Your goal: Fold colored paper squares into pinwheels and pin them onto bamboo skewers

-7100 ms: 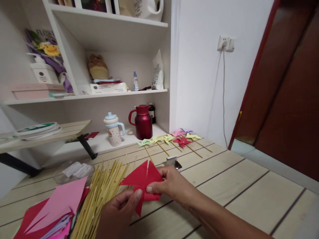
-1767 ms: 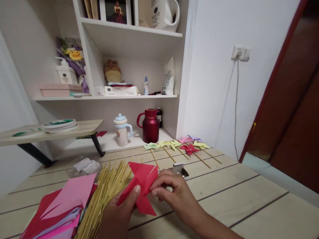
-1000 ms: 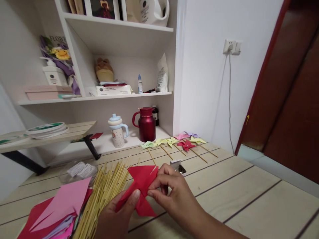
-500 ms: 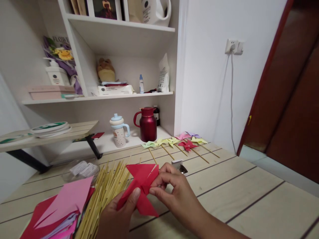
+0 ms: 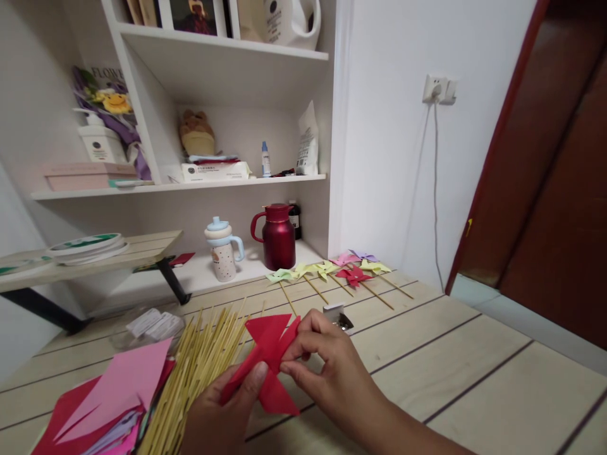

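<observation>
Both hands, left (image 5: pixel 222 411) and right (image 5: pixel 327 373), pinch red paper (image 5: pixel 268 354); fingertips hide its centre.

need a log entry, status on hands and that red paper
Left hand and right hand both pinch the red paper, partly folded. Bamboo sticks lie just left; nothing blocking.
</observation>
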The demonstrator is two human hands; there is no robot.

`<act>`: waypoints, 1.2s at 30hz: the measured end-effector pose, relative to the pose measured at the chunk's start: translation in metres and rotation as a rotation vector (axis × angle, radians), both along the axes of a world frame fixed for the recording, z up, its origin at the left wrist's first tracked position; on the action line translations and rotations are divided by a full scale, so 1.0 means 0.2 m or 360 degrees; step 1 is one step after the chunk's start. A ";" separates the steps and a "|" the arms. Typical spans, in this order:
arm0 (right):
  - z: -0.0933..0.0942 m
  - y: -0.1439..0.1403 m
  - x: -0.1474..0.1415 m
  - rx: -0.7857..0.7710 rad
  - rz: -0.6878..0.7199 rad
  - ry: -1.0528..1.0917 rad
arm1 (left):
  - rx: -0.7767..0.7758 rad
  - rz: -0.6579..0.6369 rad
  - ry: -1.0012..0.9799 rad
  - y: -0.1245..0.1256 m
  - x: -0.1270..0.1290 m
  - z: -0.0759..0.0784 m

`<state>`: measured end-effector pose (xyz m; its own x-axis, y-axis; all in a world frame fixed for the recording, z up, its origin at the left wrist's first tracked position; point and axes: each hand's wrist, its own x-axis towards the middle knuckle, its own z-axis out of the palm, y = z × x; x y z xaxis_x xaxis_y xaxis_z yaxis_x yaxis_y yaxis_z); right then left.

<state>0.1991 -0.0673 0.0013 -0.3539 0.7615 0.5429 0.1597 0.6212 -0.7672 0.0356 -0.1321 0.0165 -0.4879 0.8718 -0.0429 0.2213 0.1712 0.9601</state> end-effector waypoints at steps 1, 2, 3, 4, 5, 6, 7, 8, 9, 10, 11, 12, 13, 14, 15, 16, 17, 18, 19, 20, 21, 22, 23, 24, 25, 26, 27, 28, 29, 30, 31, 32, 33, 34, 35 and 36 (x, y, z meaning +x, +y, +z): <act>0.00 0.00 0.00 0.0016 0.0002 -0.0011 | -0.0009 0.0026 0.0020 0.00 0.00 0.00; 0.00 0.00 0.00 0.0030 0.0003 -0.0023 | -0.0013 0.0035 0.0038 0.01 0.00 -0.01; -0.01 0.00 0.00 0.0042 0.0002 -0.0034 | -0.0007 0.0035 0.0055 0.01 0.00 -0.02; -0.01 0.00 0.01 0.0050 -0.0001 -0.0044 | -0.0009 0.0010 0.0069 0.01 0.00 -0.03; -0.01 0.00 0.01 0.0056 -0.0003 -0.0054 | -0.0011 -0.0002 0.0086 0.02 0.00 -0.04; 0.00 0.00 0.01 0.0062 -0.0004 -0.0065 | -0.0017 -0.0007 0.0098 0.02 0.01 -0.04; 0.00 0.00 0.01 0.0068 -0.0004 -0.0077 | -0.0026 0.0022 0.0111 0.02 0.01 -0.04; 0.00 0.00 0.01 0.0078 -0.0001 -0.0088 | -0.0032 0.0069 0.0121 0.02 0.02 -0.03; -0.01 0.00 0.01 0.0087 -0.0001 -0.0096 | -0.0033 0.0105 0.0127 0.02 0.03 -0.01; -0.01 0.00 0.01 0.0094 0.0002 -0.0103 | -0.0035 0.0121 0.0128 0.02 0.05 0.01; -0.01 0.00 0.01 0.0102 0.0003 -0.0109 | -0.0037 0.0121 0.0128 0.02 0.06 0.03; -0.01 0.00 0.01 0.0106 0.0001 -0.0110 | -0.0051 0.0118 0.0129 0.02 0.08 0.05; -0.01 0.00 0.01 0.0105 0.0001 -0.0111 | -0.0060 0.0130 0.0143 0.02 0.09 0.07; -0.02 0.00 0.01 0.0101 0.0001 -0.0107 | -0.0061 0.0139 0.0174 0.02 0.09 0.09; -0.02 0.00 0.00 0.0091 0.0002 -0.0095 | -0.0045 0.0157 0.0224 0.02 0.09 0.10; -0.01 0.00 0.00 0.0074 0.0007 -0.0076 | -0.0019 0.0173 0.0283 0.01 0.09 0.10; -0.01 0.00 0.00 0.0052 0.0009 -0.0049 | 0.0013 0.0175 0.0338 0.01 0.08 0.10; 0.00 0.00 0.00 0.0031 0.0010 -0.0019 | 0.0045 0.0161 0.0383 0.01 0.07 0.10; 0.01 0.00 0.01 0.0017 0.0003 0.0009 | 0.0073 0.0153 0.0419 0.01 0.06 0.09; 0.02 0.00 0.01 0.0012 -0.0015 0.0036 | 0.0089 0.0163 0.0441 0.00 0.05 0.09; 0.03 0.00 0.02 0.0013 -0.0042 0.0058 | 0.0096 0.0172 0.0438 0.00 0.04 0.09; 0.04 0.01 0.03 0.0020 -0.0075 0.0080 | 0.0100 0.0177 0.0407 0.00 0.04 0.08; 0.05 0.02 0.04 0.0020 -0.0109 0.0103 | 0.0101 0.0177 0.0353 0.00 0.04 0.08; 0.06 0.03 0.05 0.0006 -0.0130 0.0124 | 0.0098 0.0160 0.0282 0.00 0.04 0.08; 0.07 0.04 0.06 -0.0028 -0.0134 0.0139 | 0.0095 0.0130 0.0204 0.00 0.04 0.07; 0.08 0.05 0.07 -0.0081 -0.0117 0.0148 | 0.0096 0.0094 0.0137 0.00 0.04 0.06; 0.08 0.06 0.08 -0.0143 -0.0078 0.0147 | 0.0106 0.0073 0.0097 0.01 0.05 0.04; 0.08 0.06 0.08 -0.0201 -0.0026 0.0137 | 0.0122 0.0058 0.0087 0.01 0.04 0.02; 0.08 0.07 0.09 -0.0249 0.0032 0.0121 | 0.0143 0.0043 0.0105 0.02 0.04 -0.01; 0.08 0.08 0.09 -0.0284 0.0089 0.0100 | 0.0171 0.0022 0.0148 0.02 0.04 -0.03; 0.08 0.08 0.09 -0.0306 0.0138 0.0080 | 0.0203 -0.0014 0.0217 0.02 0.03 -0.05; 0.08 0.08 0.08 -0.0319 0.0178 0.0059 | 0.0242 -0.0064 0.0295 0.03 0.03 -0.07; 0.08 0.07 0.08 -0.0330 0.0208 0.0036 | 0.0285 -0.0124 0.0370 0.03 0.03 -0.08; 0.08 0.07 0.08 -0.0343 0.0228 0.0009 | 0.0324 -0.0182 0.0431 0.03 0.04 -0.08; 0.08 0.06 0.08 -0.0355 0.0243 -0.0019 | 0.0355 -0.0224 0.0470 0.03 0.04 -0.09; 0.08 0.06 0.07 -0.0360 0.0254 -0.0048 | 0.0379 -0.0256 0.0489 0.03 0.05 -0.09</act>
